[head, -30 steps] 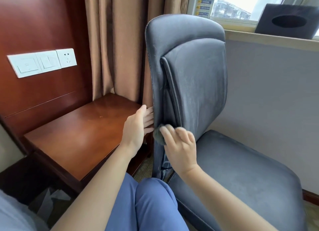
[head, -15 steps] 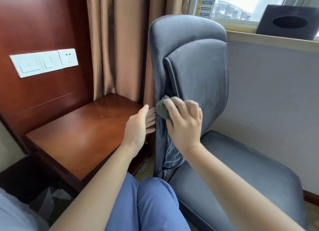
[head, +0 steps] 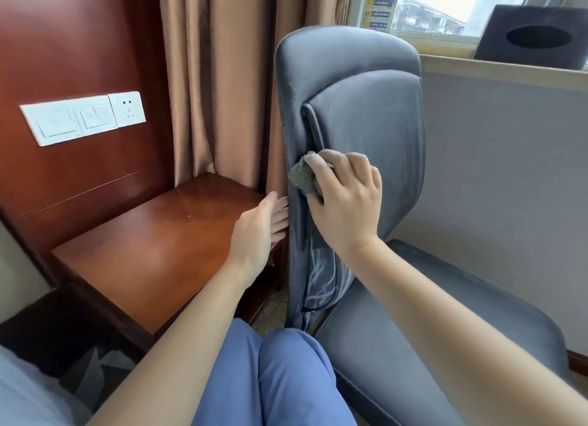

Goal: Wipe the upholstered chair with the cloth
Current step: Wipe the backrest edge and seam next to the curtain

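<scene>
A grey upholstered chair (head: 375, 114) stands in front of me, its backrest seen nearly edge-on and its seat (head: 429, 330) to the lower right. My right hand (head: 346, 200) grips a bunched grey cloth (head: 304, 177) and presses it against the left side seam of the backrest, about halfway up. My left hand (head: 261, 228) has straight fingers laid flat against the backrest's outer left edge, a little below the cloth. Most of the cloth is hidden under my right fingers.
A brown wooden side table (head: 152, 250) sits left of the chair below a wood panel with white switches and a socket (head: 82, 117). Brown curtains (head: 222, 75) hang behind. A dark tissue box (head: 534, 41) rests on the window sill. My blue-trousered knee (head: 280, 378) is below.
My right hand has slid the cloth upward along the backrest's left seam, from near the seat to mid-height. My left hand has stayed against the chair's edge.
</scene>
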### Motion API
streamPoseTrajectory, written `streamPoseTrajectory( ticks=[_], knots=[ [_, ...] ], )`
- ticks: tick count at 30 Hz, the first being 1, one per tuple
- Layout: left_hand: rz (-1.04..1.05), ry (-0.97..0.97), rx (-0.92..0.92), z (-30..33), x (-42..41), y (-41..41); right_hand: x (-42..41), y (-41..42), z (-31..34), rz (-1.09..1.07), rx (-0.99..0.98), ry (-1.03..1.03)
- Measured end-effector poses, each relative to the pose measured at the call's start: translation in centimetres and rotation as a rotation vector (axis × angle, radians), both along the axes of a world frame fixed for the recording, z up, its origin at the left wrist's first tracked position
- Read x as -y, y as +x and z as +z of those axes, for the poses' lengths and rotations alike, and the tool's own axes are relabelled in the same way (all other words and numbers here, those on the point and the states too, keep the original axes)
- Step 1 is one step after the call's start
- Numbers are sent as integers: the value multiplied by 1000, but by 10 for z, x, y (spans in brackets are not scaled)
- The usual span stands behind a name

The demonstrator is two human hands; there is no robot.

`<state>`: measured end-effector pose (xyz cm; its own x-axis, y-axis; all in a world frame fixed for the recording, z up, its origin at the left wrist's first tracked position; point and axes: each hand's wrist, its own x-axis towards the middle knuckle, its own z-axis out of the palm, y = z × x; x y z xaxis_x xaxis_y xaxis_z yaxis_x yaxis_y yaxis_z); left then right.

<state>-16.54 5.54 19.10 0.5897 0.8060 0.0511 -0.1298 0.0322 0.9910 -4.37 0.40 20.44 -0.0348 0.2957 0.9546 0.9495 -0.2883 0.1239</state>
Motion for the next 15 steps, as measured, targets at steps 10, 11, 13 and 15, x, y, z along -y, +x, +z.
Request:
streamPoseTrajectory(
  ticks=[10, 11, 13, 15],
  knots=[
    [-13, 15, -8, -5, -5, 1, 23, 2, -103, 44, 13, -266],
    [-12, 19, -8, -7, -5, 0, 22, -1, -101, 72, -20, -253],
    [-6, 8, -4, -11, -4, -2, 20, -9, -92, 170, -112, -208],
    [11, -10, -5, -14, 0, -6, 22, -22, -82, 285, -270, -164]
  ],
)
